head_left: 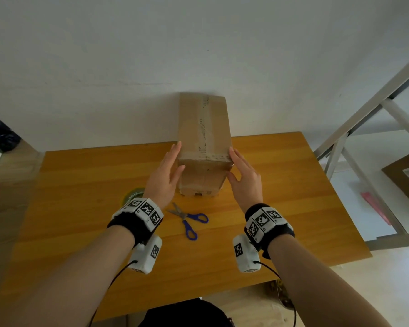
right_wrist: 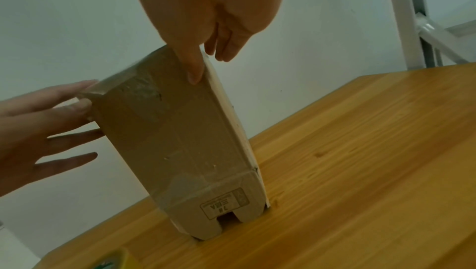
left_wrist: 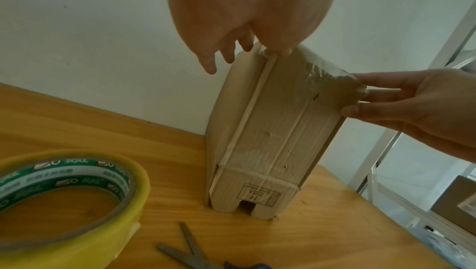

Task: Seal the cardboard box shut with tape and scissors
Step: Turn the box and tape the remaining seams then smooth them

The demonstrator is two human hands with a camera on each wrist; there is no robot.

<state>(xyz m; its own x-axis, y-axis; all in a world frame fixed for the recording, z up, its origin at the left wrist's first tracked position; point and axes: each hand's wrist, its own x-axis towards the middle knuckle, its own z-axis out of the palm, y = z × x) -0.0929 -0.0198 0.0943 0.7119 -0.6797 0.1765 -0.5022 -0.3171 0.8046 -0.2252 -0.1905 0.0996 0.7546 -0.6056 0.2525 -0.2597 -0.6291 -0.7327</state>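
I am standing the box (head_left: 204, 147) on end on the table (head_left: 80, 185), and both my hands are flat against it with fingers straight, not curled round anything. My left hand (head_left: 167, 175) is pressing the box's 9 o'clock side near its upper edge; my right hand (head_left: 243, 178) is pressing the 3 o'clock side, thumb lying on the corner facing me. The box is sitting between my palms, at 12 o'clock from me, close to the wall.

Clear tape (head_left: 206, 123) is already running down the seam of the face turned up toward me, and a band is wrapping over the upper corner under my fingertips, so I am judging that this end is sealed and I am smoothing the tape ends down. In the wrist views the bottom end, resting on the table, is showing a notch and loose-looking flaps; I cannot tell whether it is taped, so it may be left to do.

The tape roll (left_wrist: 64, 198) is lying at 9 o'clock of the box, beneath my left wrist, and the scissors (head_left: 187, 219) are lying at 6 o'clock, between my wrists, both untouched.
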